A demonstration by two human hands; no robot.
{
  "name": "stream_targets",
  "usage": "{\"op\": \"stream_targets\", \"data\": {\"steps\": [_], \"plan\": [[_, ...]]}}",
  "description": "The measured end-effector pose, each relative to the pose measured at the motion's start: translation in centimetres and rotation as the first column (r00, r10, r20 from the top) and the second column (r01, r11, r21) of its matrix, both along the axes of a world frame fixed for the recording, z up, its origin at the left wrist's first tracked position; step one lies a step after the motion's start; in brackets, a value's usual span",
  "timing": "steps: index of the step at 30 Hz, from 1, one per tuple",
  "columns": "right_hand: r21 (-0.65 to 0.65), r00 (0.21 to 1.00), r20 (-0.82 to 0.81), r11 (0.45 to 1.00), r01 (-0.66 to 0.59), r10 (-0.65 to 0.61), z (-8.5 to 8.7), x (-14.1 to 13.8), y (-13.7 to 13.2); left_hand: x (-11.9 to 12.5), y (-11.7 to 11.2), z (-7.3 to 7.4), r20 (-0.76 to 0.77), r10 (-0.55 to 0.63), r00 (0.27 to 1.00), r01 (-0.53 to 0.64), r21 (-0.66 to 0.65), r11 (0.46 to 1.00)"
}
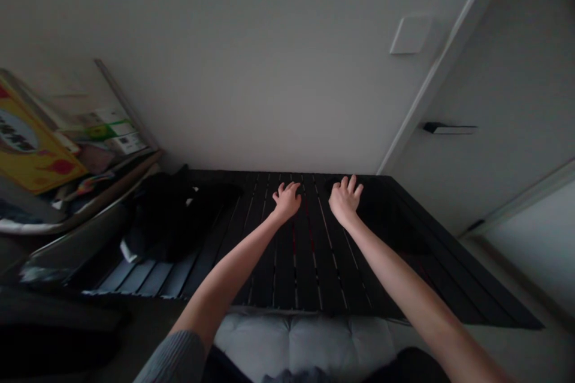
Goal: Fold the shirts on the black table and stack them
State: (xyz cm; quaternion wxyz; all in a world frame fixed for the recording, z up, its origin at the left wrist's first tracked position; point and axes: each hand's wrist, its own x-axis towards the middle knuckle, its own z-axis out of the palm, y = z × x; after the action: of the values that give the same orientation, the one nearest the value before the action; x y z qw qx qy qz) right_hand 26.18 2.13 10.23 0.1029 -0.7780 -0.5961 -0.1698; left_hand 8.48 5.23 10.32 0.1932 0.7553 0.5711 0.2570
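Both my arms reach forward over a dark slatted table [314,263] that stands against a pale wall. My left hand [286,200] hovers palm down near the table's far edge, fingers loosely spread, holding nothing. Beside it, my right hand [345,197] is also palm down with fingers spread and empty. The two hands are a short gap apart. A dark shape lies on the table just right of my right hand, too dim to make out.
A black bag or cloth heap [171,218] lies on the table's left part. Left of it is a stack of boxes and papers [67,143]. A white door with a dark handle [449,128] stands at the right. A grey tufted cushion [305,341] is below the table's near edge.
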Motion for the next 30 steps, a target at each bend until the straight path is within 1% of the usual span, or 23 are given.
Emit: {"op": "stream_targets", "data": {"steps": [5, 10, 13, 15, 19, 23, 25, 27, 28, 30], "plan": [[-0.032, 0.999, -0.004, 0.999, -0.042, 0.042, -1.3, -3.0, -1.0, -7.2, -0.7, -2.0, -0.045, 0.135, 0.990, -0.133, 0.043, 0.990], [0.021, 0.994, -0.015, 0.994, -0.108, 0.109, -2.9, -6.3, -2.7, -14.5, -2.5, -4.0, -0.166, 0.268, 0.949, -0.250, 0.122, 0.960], [0.041, 0.988, -0.045, 0.988, -0.149, 0.151, -4.2, -8.5, -3.6, -18.2, -3.5, -4.6, -0.243, 0.331, 0.912, -0.291, 0.188, 0.938], [0.045, 0.982, -0.064, 0.984, -0.175, 0.178, -5.2, -9.9, -4.0, -20.3, -3.8, -4.7, -0.283, 0.375, 0.883, -0.314, 0.237, 0.919], [0.050, 0.969, -0.083, 0.972, -0.229, 0.233, -7.5, -12.2, -4.6, -23.8, -4.0, -4.1, -0.339, 0.464, 0.819, -0.360, 0.326, 0.874], [0.070, 0.961, -0.119, 0.968, -0.241, 0.248, -10.0, -13.5, -5.2, -26.7, -3.9, -3.7, -0.347, 0.538, 0.768, -0.386, 0.420, 0.821], [0.056, 0.960, -0.152, 0.972, -0.228, 0.234, -11.1, -13.6, -5.3, -27.8, -3.9, -4.0, -0.326, 0.596, 0.733, -0.448, 0.428, 0.785], [0.014, 0.957, -0.188, 0.975, -0.222, 0.221, -12.0, -13.4, -5.2, -28.6, -3.8, -4.6, -0.308, 0.641, 0.703, -0.510, 0.410, 0.756], [-0.019, 0.954, -0.204, 0.973, -0.229, 0.221, -12.4, -13.3, -5.1, -29.0, -3.8, -5.1, -0.305, 0.649, 0.696, -0.525, 0.400, 0.751], [-0.092, 0.947, -0.228, 0.963, -0.253, 0.227, -12.9, -13.0, -4.8, -29.4, -3.8, -6.0, -0.315, 0.643, 0.698, -0.523, 0.390, 0.758]]}}
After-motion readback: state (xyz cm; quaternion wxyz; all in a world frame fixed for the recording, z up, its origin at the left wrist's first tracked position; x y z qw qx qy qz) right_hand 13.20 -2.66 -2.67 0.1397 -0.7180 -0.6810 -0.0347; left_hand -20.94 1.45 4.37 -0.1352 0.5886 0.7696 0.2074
